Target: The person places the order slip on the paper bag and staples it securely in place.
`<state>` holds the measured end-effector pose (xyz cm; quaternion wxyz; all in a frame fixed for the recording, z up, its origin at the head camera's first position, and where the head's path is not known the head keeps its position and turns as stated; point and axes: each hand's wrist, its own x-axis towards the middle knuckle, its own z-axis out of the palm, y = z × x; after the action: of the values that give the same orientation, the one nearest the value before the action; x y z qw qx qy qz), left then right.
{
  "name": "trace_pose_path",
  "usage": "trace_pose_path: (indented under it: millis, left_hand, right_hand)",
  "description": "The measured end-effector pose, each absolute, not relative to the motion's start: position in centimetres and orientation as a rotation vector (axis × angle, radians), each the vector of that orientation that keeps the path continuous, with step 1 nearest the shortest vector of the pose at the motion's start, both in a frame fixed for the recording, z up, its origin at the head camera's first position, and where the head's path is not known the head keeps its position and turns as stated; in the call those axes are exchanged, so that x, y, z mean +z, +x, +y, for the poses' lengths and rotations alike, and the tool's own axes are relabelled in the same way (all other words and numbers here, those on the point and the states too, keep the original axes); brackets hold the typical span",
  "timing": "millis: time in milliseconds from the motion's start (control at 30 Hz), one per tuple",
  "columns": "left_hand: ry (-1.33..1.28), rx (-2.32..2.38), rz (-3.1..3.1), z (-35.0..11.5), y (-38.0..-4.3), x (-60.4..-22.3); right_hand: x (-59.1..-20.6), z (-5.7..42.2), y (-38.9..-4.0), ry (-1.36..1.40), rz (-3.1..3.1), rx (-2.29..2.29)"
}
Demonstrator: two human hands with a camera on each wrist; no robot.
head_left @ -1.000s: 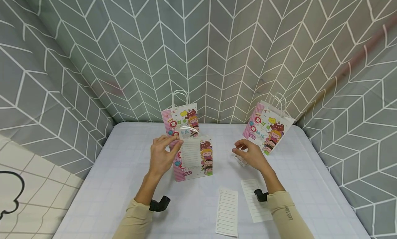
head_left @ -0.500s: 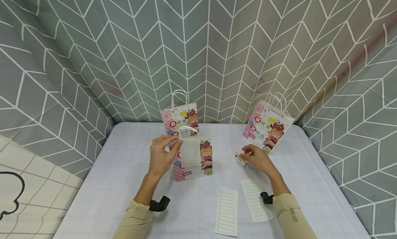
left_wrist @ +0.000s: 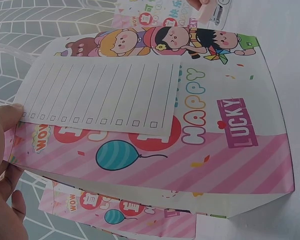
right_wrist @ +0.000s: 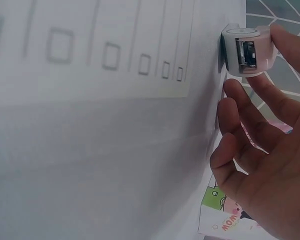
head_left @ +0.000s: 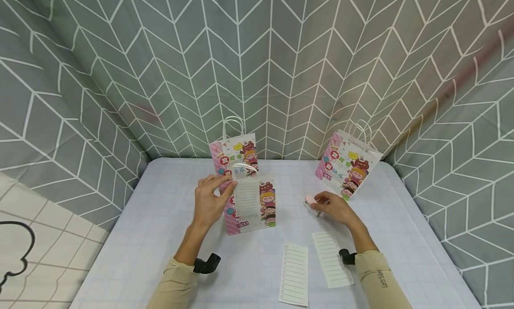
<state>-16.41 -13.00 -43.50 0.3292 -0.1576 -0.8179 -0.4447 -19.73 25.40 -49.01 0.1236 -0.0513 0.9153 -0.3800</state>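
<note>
My left hand (head_left: 209,202) pinches a lined checklist slip (head_left: 246,198) against the top edge of a pink and white paper gift bag (head_left: 267,206). In the left wrist view the slip (left_wrist: 100,92) lies over the bag's printed front, with the thumb on its end and other fingers behind the rim. To the right, my right hand (head_left: 333,207) holds a small pink and white stapler (head_left: 310,203) low over the table. The right wrist view shows the stapler (right_wrist: 262,50) between thumb and forefinger, the other fingers curled below it.
Two more checklist slips lie near the front: one slip (head_left: 294,274) in the middle, another slip (head_left: 332,260) by the right wrist. A second gift bag (head_left: 249,155) stands behind the held one. A third bag (head_left: 335,166) stands at the back right. Patterned curtains (head_left: 273,77) surround the table.
My right hand has come down and rightward onto the stapler and now grips it; one second ago its fingers were above it. The left hand, slip and bag have stayed in place.
</note>
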Motion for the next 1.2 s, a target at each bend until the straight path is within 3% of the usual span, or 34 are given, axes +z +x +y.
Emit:
trace_pose_path:
  millis: [1200]
  left_hand:
    - [-0.401,-1.159,-2.155,-13.0,-16.3,-43.5]
  right_hand:
    - [-49.3,24.4,-19.8,-0.261,2.677,-1.086]
